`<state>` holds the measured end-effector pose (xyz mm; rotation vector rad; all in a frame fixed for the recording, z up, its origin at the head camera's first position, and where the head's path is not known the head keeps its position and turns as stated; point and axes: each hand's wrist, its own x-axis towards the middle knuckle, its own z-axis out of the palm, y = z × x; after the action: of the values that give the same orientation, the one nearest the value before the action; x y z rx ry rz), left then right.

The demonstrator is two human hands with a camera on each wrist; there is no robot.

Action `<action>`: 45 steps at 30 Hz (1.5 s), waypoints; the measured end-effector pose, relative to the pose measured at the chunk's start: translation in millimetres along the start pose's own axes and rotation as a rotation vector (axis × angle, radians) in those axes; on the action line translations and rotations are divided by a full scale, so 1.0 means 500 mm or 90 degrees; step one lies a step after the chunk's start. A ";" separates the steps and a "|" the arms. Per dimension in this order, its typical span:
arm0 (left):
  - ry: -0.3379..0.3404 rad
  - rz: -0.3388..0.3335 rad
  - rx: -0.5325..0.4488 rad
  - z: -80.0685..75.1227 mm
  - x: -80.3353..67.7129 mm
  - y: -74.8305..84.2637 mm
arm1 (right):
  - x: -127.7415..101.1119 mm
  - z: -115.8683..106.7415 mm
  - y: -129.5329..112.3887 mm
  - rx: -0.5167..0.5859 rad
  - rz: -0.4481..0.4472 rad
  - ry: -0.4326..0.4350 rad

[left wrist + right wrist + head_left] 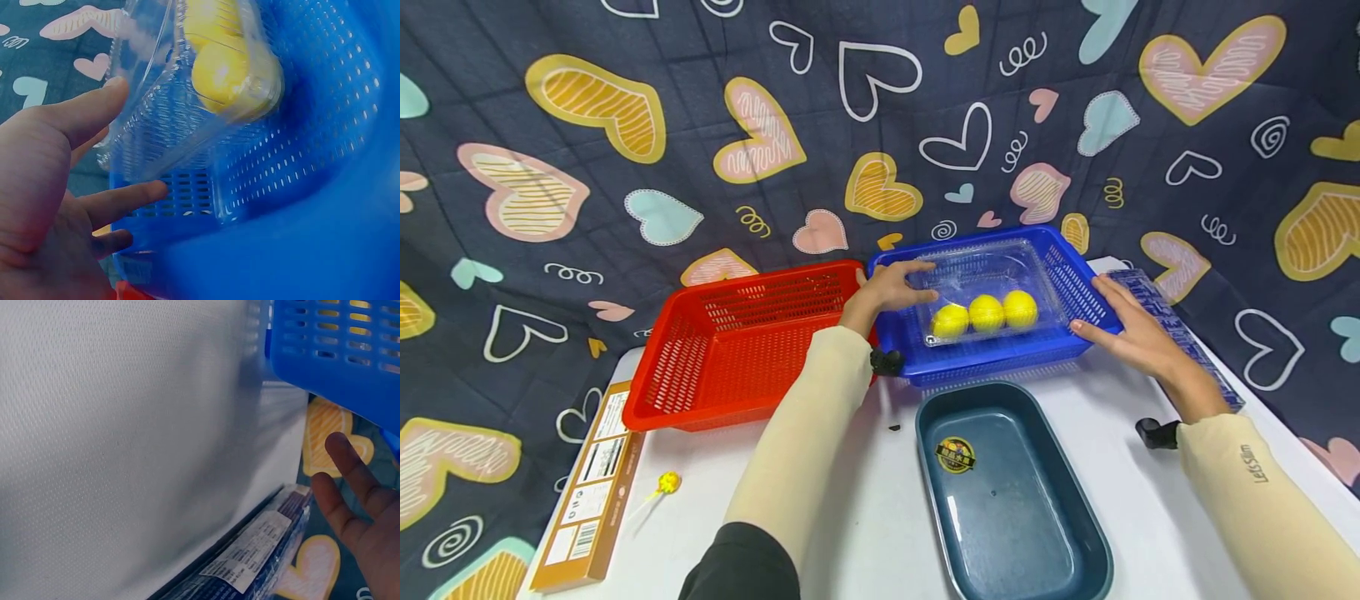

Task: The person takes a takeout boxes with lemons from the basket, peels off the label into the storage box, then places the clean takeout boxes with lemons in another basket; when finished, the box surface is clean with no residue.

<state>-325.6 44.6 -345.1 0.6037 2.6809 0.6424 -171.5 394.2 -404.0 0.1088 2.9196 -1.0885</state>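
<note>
A blue basket (pixel 985 362) stands at the back of the white table (pixel 850 500). Inside it lies a clear plastic box (pixel 992 267) holding three lemons (pixel 987 312). My left hand (pixel 891 287) lies over the basket's left rim, its straight fingers touching the clear box. In the left wrist view, the left hand (pixel 62 175) is spread, thumb by the clear box (pixel 175 112) and a lemon (pixel 225 75) showing inside. My right hand (pixel 1131 329) rests flat against the basket's right rim. In the right wrist view, its fingers (pixel 356 500) lie straight just under the blue basket (pixel 337 344).
An empty red basket (pixel 737 350) sits directly left of the blue one. A dark teal tray (pixel 925 417) lies in front, centre. A long cardboard box (pixel 591 492) and a yellow lollipop (pixel 667 482) lie front left. A dark blue box (pixel 1172 325) runs along the right edge.
</note>
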 end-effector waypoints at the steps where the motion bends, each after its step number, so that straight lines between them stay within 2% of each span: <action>1: -0.004 -0.002 0.004 0.000 -0.002 -0.003 | 0.000 0.001 -0.001 0.001 0.000 -0.001; 10: 0.001 0.009 -0.012 -0.004 -0.016 -0.025 | 0.006 0.009 -0.008 0.001 -0.002 -0.008; 24: 0.019 0.074 -0.054 -0.016 -0.048 -0.035 | 0.004 0.008 -0.006 0.003 0.000 -0.014; 30: 0.030 0.085 -0.061 -0.018 -0.076 -0.049 | -0.001 0.010 0.000 0.006 -0.004 -0.009; 36: 0.065 0.096 -0.082 -0.018 -0.108 -0.072 | -0.004 0.008 0.000 0.009 0.000 -0.006; 45: 0.117 0.092 -0.142 -0.034 -0.177 -0.102 | 0.000 0.002 -0.009 -0.005 -0.010 0.016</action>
<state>-272.8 -44.0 -337.6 0.7121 2.6945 1.0667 -171.6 390.0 -401.8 0.0999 2.9514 -1.0854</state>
